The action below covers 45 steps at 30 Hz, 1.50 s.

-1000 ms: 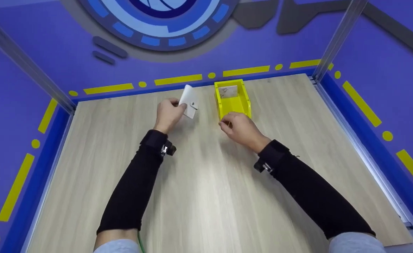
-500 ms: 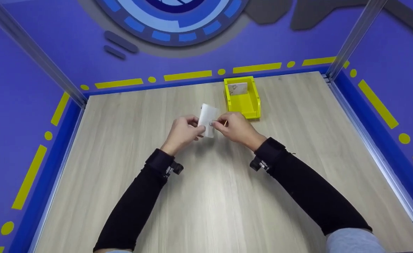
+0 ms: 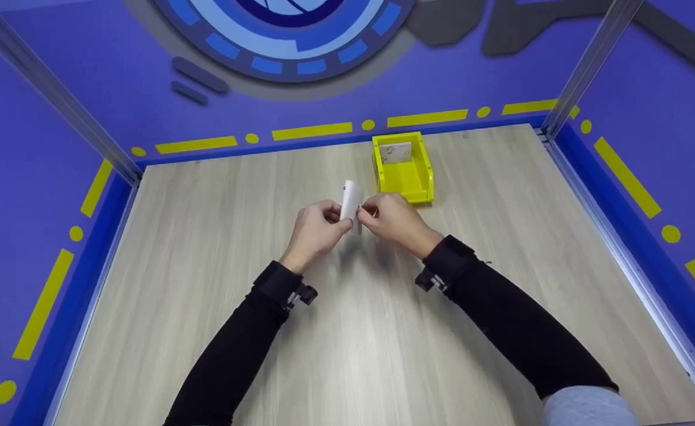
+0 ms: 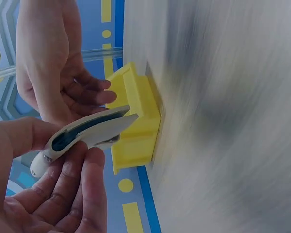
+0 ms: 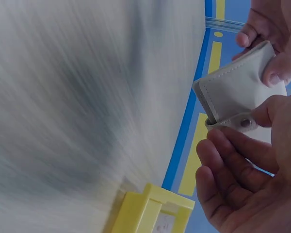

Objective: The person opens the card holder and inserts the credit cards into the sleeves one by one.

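A small white wallet point(image 3: 351, 198) is held upright above the table between both hands. My left hand point(image 3: 317, 235) grips its folded spine side, thumb on the near face and fingers behind. In the left wrist view the wallet point(image 4: 85, 128) appears edge-on, its two flaps slightly apart and the inside dark. My right hand point(image 3: 396, 222) pinches a short strap point(image 5: 235, 121) with a round metal snap point(image 5: 246, 122), thumb on one side and index finger on the other. In the right wrist view, the strap wraps the wallet's edge, near the stitched face point(image 5: 235, 90).
A yellow bin point(image 3: 404, 177) stands behind my right hand near the back wall. Inside it, a pale patterned card point(image 3: 395, 152) leans at the rear. Blue-purple panels point(image 3: 312, 106) enclose the wooden table point(image 3: 235, 207) at the back and sides.
The left hand has brought the wallet rightward and nearer, turning it around. The right hand has left the bin's front and now pinches the wallet's strap. The wallet has turned more edge-on since mid-way.
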Available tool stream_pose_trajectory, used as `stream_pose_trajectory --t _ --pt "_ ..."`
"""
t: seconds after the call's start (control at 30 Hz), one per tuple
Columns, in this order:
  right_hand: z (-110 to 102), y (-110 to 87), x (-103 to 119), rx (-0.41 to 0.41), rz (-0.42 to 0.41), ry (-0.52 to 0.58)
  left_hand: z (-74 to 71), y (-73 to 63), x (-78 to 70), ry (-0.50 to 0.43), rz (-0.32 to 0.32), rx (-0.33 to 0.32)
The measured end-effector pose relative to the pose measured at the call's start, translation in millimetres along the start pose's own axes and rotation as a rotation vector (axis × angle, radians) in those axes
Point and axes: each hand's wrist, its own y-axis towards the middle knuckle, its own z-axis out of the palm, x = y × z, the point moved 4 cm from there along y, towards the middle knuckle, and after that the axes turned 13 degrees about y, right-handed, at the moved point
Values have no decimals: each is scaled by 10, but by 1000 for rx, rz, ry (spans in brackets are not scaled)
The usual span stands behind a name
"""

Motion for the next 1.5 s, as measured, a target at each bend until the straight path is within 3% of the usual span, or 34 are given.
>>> stream_pose_trajectory --t 0.27,0.53,0.73,0.9,1.13,1.5 --pt "67 -49 -55 -26 15 -19 89 -55 -15 -20 4 -7" --pt "20 -75 -207 -54 5 31 15 -41 90 -26 -105 -20" --pt "-58 -93 -275 -60 44 75 36 -28 138 -48 -148 57" --pt "-152 -66 -277 -67 72 98 57 -13 97 -133 -169 128" --pt "-273 -63 -289 -34 124 278 79 14 85 -253 -190 175" --pt "-304 -80 -266 42 161 359 147 4 125 -264 -163 233"
